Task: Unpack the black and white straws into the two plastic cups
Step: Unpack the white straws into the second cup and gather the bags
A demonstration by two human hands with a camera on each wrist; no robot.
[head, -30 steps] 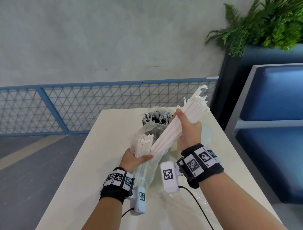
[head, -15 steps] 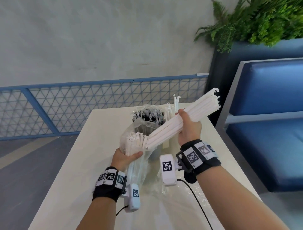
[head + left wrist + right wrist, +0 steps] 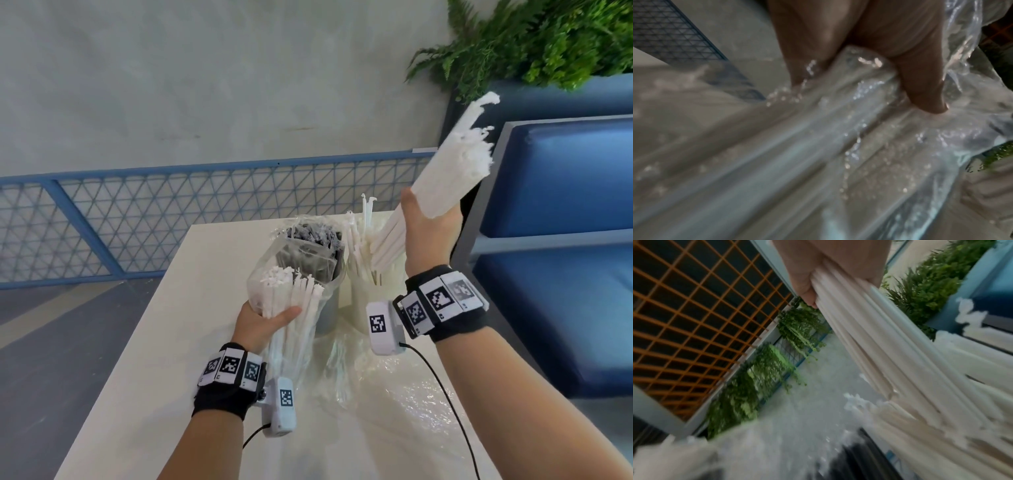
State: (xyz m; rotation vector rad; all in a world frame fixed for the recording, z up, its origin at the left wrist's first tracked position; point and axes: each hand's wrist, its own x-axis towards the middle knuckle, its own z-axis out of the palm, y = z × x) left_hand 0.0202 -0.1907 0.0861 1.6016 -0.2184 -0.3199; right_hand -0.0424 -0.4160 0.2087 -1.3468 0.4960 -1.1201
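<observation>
My right hand [image 3: 430, 226] grips a thick bundle of white straws [image 3: 452, 171], lifted and tilted up to the right above the right plastic cup [image 3: 363, 301], which holds several white straws. The same bundle [image 3: 890, 353] fans out from my right hand [image 3: 830, 270] in the right wrist view. My left hand [image 3: 263, 322] holds a clear plastic bag [image 3: 298, 342] with more white straws [image 3: 291, 294] standing in it. In the left wrist view my left hand [image 3: 869, 53] pinches the crinkled bag [image 3: 818, 146]. Behind it stands the other cup [image 3: 327, 315] with black straws [image 3: 310, 246].
Crumpled clear wrapping [image 3: 394, 387] lies on the pale table [image 3: 178, 342] in front of the cups. A blue mesh railing [image 3: 137, 222] runs behind the table. A blue bench [image 3: 561, 260] and a planter with green ferns [image 3: 534, 37] stand to the right.
My right hand has pulled the bundle of white straws out of the bag and raised it up and right, over the right cup. My left hand still holds the bag.
</observation>
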